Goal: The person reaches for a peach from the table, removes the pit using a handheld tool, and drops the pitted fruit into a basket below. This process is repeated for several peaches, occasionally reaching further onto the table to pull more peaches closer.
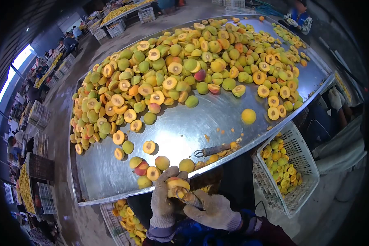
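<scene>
My left hand (163, 205), in a knitted work glove, is closed around a cut yellow peach (178, 183) at the table's near edge. My right hand (215, 211), also gloved, grips the wrapped handle of a pitting tool (191, 199). Its working end is against the peach and hidden there. Just beyond my left hand lie a few whole and halved peaches, among them a halved peach (153, 173) with its cut face up. A second pitting tool (212, 150) with a wire loop rests on the metal table (180, 135), beside fruit scraps.
A large heap of halved peaches (164, 78) covers the table's far side. A white crate (311, 176) of peach pieces stands at right, another crate (110, 221) below at left. A co-worker's gloved hand (336, 99) is at right; another person (300, 18) stands at the far corner.
</scene>
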A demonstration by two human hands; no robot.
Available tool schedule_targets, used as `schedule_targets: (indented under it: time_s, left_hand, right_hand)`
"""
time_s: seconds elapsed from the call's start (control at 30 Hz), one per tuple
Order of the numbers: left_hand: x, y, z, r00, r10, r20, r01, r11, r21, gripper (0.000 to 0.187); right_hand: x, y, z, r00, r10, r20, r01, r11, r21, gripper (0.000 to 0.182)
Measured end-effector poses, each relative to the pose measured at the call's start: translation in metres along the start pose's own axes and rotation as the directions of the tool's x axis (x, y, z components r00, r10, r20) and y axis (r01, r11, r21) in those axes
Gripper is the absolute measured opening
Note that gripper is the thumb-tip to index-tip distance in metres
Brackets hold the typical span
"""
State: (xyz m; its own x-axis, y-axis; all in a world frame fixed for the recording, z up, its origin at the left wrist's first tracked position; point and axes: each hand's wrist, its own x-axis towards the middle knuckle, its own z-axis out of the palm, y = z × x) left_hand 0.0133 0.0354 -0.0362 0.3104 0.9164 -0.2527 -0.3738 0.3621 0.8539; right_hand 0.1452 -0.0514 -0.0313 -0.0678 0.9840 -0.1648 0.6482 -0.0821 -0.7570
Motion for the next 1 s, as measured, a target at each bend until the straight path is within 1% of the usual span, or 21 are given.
schedule_targets:
  time_s: [0.03, 0.07, 0.13, 0.2, 0.23, 0.27, 0.3, 0.33, 0.37, 0.43, 0.47, 0.53, 0.63, 0.7, 0.73, 0.77, 0.8, 0.83, 0.87, 0.93, 1.0]
  left_hand:
    - [-0.002, 0.0, 0.0, 0.999, 0.048, 0.01, -0.049, 0.991, 0.123, 0.067]
    - [-0.004, 0.0, -0.001, 0.999, 0.049, 0.008, -0.05, 0.991, 0.123, 0.067]
    - [-0.005, 0.0, -0.006, 0.991, 0.129, 0.044, -0.136, 0.913, 0.384, 0.065]
    - [-0.01, 0.002, -0.004, 0.989, 0.145, 0.034, -0.144, 0.883, 0.447, 0.064]
    - [-0.013, 0.003, -0.003, 0.987, 0.161, 0.023, -0.151, 0.848, 0.508, 0.063]
    - [-0.014, 0.003, 0.002, 0.986, 0.162, 0.024, -0.152, 0.848, 0.509, 0.063]
    - [-0.015, 0.002, 0.01, 0.987, 0.149, -0.067, -0.118, 0.934, 0.337, 0.046]
    - [-0.016, 0.001, 0.014, 0.981, 0.118, -0.153, -0.094, 0.984, 0.151, 0.039]
    - [-0.018, 0.002, 0.014, 0.981, 0.118, -0.153, -0.095, 0.984, 0.151, 0.039]
    - [-0.02, 0.002, 0.012, 0.956, 0.28, -0.083, -0.204, 0.844, 0.496, 0.036]
    - [-0.021, 0.002, 0.013, 0.956, 0.28, -0.083, -0.204, 0.844, 0.497, 0.036]
    - [-0.024, 0.003, 0.015, 0.984, 0.167, -0.069, -0.154, 0.975, 0.16, 0.036]
    - [-0.03, 0.008, 0.021, 0.981, 0.192, -0.04, -0.179, 0.959, 0.221, 0.043]
    - [-0.03, -0.001, 0.017, 0.971, 0.241, -0.003, -0.238, 0.961, 0.141, 0.048]
    - [-0.03, -0.002, 0.017, 0.956, 0.293, 0.032, -0.295, 0.954, 0.059, 0.053]
    - [-0.03, -0.002, 0.019, 0.955, 0.294, 0.033, -0.295, 0.954, 0.059, 0.053]
    - [-0.031, 0.001, 0.023, 0.938, 0.345, 0.025, -0.345, 0.927, 0.147, 0.056]
    - [-0.031, 0.002, 0.026, 0.918, 0.396, 0.021, -0.389, 0.891, 0.234, 0.059]
    - [-0.031, 0.005, 0.025, 0.918, 0.396, 0.02, -0.39, 0.891, 0.233, 0.059]
    - [-0.028, 0.012, 0.019, 0.97, 0.22, 0.1, -0.231, 0.966, 0.118, 0.057]
    - [-0.03, 0.019, 0.023, 0.973, 0.214, 0.091, -0.228, 0.956, 0.187, 0.056]
  right_hand:
    - [0.0, -0.002, 0.0, 1.0, -0.002, 0.003, 0.002, 1.0, 0.0, 0.053]
    - [0.0, -0.004, -0.002, 0.996, -0.065, -0.056, 0.064, 0.998, -0.021, 0.053]
    - [0.0, -0.012, -0.01, 0.985, -0.129, -0.116, 0.124, 0.991, -0.047, 0.052]
    - [-0.002, -0.023, -0.02, 0.987, 0.159, 0.006, -0.159, 0.983, 0.093, 0.051]
    - [-0.003, -0.021, -0.018, 0.987, 0.159, 0.005, -0.158, 0.983, 0.093, 0.051]
    - [-0.006, -0.018, -0.012, 0.994, 0.105, -0.037, -0.103, 0.993, 0.062, 0.052]
    - [-0.007, -0.016, -0.009, 0.996, 0.05, -0.076, -0.048, 0.998, 0.029, 0.052]
    - [-0.007, -0.018, -0.011, 0.996, 0.05, -0.077, -0.047, 0.998, 0.029, 0.052]
    - [-0.008, -0.021, -0.014, 0.995, 0.085, -0.055, -0.082, 0.995, 0.059, 0.053]
    - [-0.009, -0.024, -0.016, 0.992, 0.12, -0.031, -0.117, 0.989, 0.089, 0.053]
    - [-0.009, -0.024, -0.016, 0.991, 0.127, -0.051, -0.122, 0.989, 0.086, 0.052]
    - [-0.01, -0.024, -0.015, 0.989, 0.131, -0.07, -0.125, 0.988, 0.085, 0.052]
    - [-0.013, -0.022, -0.013, 0.988, 0.121, -0.096, -0.119, 0.992, 0.032, 0.053]
    - [-0.015, -0.022, -0.014, 0.961, -0.195, -0.198, 0.17, 0.976, -0.133, 0.049]
    - [-0.015, -0.016, -0.01, 0.96, -0.195, -0.199, 0.171, 0.976, -0.133, 0.049]
    - [-0.015, -0.006, -0.002, 0.914, -0.356, -0.193, 0.318, 0.926, -0.202, 0.037]
    - [-0.014, 0.0, 0.004, 0.844, -0.507, -0.175, 0.454, 0.849, -0.27, 0.034]
    - [-0.013, 0.002, 0.006, 0.844, -0.507, -0.175, 0.454, 0.849, -0.27, 0.034]
    - [-0.013, 0.003, 0.008, 0.815, -0.539, -0.214, 0.493, 0.838, -0.235, 0.035]
    - [-0.014, 0.005, 0.014, 0.783, -0.567, -0.257, 0.529, 0.823, -0.205, 0.036]
    - [-0.016, 0.008, 0.023, 0.813, -0.505, -0.291, 0.515, 0.856, -0.049, 0.028]
